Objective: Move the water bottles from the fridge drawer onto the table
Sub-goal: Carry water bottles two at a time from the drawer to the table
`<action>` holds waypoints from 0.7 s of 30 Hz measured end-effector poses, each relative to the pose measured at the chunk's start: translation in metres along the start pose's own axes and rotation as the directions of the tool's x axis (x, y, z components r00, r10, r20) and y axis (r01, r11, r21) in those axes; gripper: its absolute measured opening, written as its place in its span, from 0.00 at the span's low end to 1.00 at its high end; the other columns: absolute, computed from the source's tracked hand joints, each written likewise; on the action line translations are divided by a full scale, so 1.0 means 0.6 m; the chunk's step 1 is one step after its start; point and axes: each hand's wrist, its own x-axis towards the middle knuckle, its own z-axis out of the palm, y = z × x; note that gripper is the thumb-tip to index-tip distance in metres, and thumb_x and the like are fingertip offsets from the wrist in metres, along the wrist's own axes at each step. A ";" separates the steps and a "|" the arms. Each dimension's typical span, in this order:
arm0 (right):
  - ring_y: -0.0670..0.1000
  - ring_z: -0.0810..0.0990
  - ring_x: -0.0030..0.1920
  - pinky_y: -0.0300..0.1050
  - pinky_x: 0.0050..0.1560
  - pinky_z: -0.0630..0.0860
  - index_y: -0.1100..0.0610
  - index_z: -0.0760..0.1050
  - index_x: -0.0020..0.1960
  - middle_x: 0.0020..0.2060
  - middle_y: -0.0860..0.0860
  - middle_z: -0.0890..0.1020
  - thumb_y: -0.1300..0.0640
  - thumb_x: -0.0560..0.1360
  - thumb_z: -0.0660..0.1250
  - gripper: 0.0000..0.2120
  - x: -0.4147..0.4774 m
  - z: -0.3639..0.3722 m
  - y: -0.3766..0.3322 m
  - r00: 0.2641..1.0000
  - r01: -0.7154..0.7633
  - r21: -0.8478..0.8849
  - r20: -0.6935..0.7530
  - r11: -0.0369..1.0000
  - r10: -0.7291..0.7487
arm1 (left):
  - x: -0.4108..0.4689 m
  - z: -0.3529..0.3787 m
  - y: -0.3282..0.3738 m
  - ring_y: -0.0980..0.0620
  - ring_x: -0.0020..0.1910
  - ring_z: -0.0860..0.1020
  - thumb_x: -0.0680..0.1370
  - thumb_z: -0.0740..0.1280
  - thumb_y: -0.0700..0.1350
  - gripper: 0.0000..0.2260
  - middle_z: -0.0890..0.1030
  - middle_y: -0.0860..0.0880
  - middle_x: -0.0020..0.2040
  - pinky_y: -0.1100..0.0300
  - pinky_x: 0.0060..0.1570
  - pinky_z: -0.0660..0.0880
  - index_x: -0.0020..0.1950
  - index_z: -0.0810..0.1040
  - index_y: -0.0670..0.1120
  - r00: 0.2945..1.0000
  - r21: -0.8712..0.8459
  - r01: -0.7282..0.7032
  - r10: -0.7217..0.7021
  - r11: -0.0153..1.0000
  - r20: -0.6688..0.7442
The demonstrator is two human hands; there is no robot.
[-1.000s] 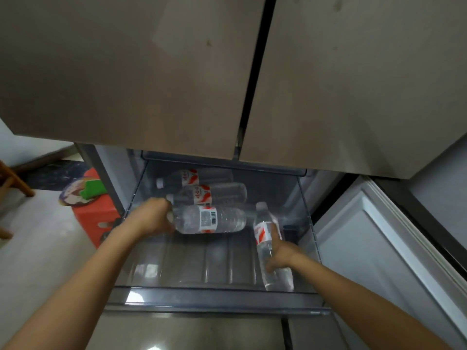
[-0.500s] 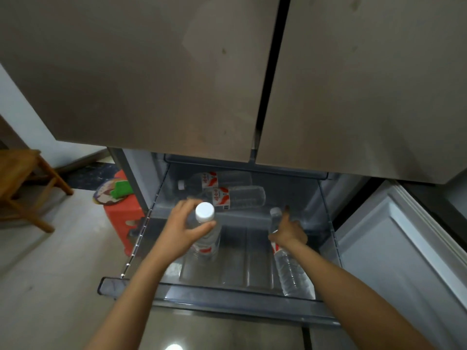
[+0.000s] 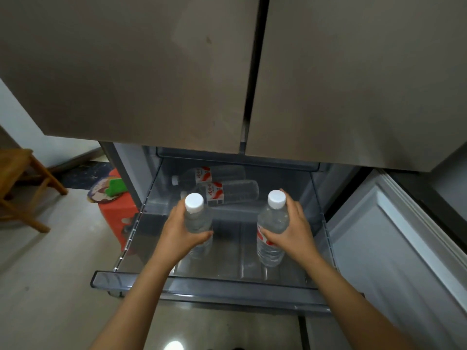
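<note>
4 clear plastic water bottles w/ white caps and red-white labels: 2 upright in hand, 2 lying down. 2 hands, 1 drawer, 2 upper doors.

l to r: left hand [image 3: 182, 233] has its fingers wrapped round the left upright bottle [image 3: 195, 219]; right hand [image 3: 294, 231] grips the right upright bottle [image 3: 271, 221] the same way. both bottles are inside the pulled-out clear plastic fridge drawer [image 3: 227, 286], well apart. at the back, the rear lying bottle [image 3: 222, 173] and front lying bottle [image 3: 237, 190] lie side by side, necks to the left.

left bottle's label is mostly behind the hand. front lying bottle's cap is mostly hidden by the upright one. can't tell if the bases touch the drawer floor. label text is unreadable. wooden stool [image 3: 22, 183] is cut off at the left edge.

red box [image 3: 113, 218] stands on the pale glossy floor [image 3: 50, 274]. brown-grey upper fridge doors [image 3: 151, 72] are closed above. white lower door [image 3: 391, 248] is open at right.
</note>
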 end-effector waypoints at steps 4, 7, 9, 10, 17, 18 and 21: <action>0.45 0.68 0.58 0.44 0.60 0.70 0.48 0.59 0.70 0.56 0.44 0.64 0.56 0.63 0.77 0.42 0.001 0.004 0.001 0.999 0.047 -0.026 -0.008 0.999 -0.047 | -0.004 0.000 0.009 0.47 0.53 0.75 0.63 0.76 0.39 0.29 0.76 0.47 0.54 0.55 0.51 0.72 0.61 0.69 0.46 0.997 0.028 0.003 -0.001 1.000 -0.073; 0.44 0.68 0.57 0.40 0.56 0.69 0.47 0.59 0.70 0.57 0.44 0.63 0.55 0.64 0.76 0.41 0.000 0.010 0.001 0.995 0.099 -0.044 0.033 0.994 -0.097 | -0.006 -0.002 0.018 0.47 0.52 0.75 0.63 0.75 0.38 0.27 0.76 0.48 0.51 0.53 0.52 0.73 0.59 0.70 0.47 0.997 0.021 -0.010 0.012 1.000 -0.082; 0.45 0.68 0.57 0.40 0.55 0.69 0.45 0.58 0.70 0.56 0.44 0.63 0.55 0.64 0.76 0.40 -0.002 0.015 -0.005 0.984 0.159 -0.079 0.098 0.984 -0.151 | -0.011 -0.007 0.025 0.48 0.51 0.75 0.64 0.75 0.38 0.26 0.76 0.49 0.50 0.54 0.50 0.72 0.56 0.69 0.50 0.993 0.002 -0.010 0.010 1.000 -0.115; 0.46 0.68 0.57 0.41 0.55 0.70 0.45 0.58 0.70 0.56 0.44 0.63 0.55 0.65 0.76 0.40 -0.001 0.018 -0.007 0.975 0.187 -0.106 0.139 0.976 -0.172 | -0.012 -0.009 0.029 0.49 0.51 0.74 0.64 0.75 0.37 0.26 0.75 0.49 0.50 0.55 0.49 0.71 0.56 0.68 0.50 0.990 -0.024 -0.003 -0.001 1.000 -0.141; 0.49 0.72 0.57 0.47 0.55 0.74 0.39 0.58 0.67 0.58 0.49 0.68 0.54 0.63 0.76 0.40 0.007 0.039 -0.076 0.913 0.374 -0.071 0.207 0.925 -0.353 | -0.070 -0.080 0.055 0.57 0.50 0.76 0.66 0.74 0.35 0.25 0.76 0.55 0.49 0.58 0.52 0.72 0.59 0.69 0.48 0.882 -0.293 -0.074 -0.074 0.953 -0.465; 0.47 0.71 0.56 0.44 0.54 0.73 0.38 0.59 0.65 0.57 0.49 0.69 0.55 0.62 0.77 0.40 0.008 0.041 -0.097 0.891 0.422 -0.016 0.195 0.906 -0.411 | -0.080 -0.100 0.056 0.53 0.52 0.76 0.66 0.74 0.36 0.25 0.77 0.53 0.51 0.57 0.52 0.72 0.60 0.70 0.48 0.849 -0.322 -0.087 -0.099 0.943 -0.519; 0.38 0.68 0.54 0.29 0.53 0.67 0.34 0.62 0.62 0.54 0.43 0.68 0.57 0.60 0.79 0.40 0.016 0.057 -0.174 0.791 0.575 0.167 0.135 0.801 -0.597 | -0.127 -0.167 0.067 0.53 0.51 0.79 0.62 0.77 0.40 0.23 0.79 0.55 0.48 0.54 0.51 0.77 0.53 0.72 0.51 0.722 -0.387 -0.175 -0.149 0.905 -0.676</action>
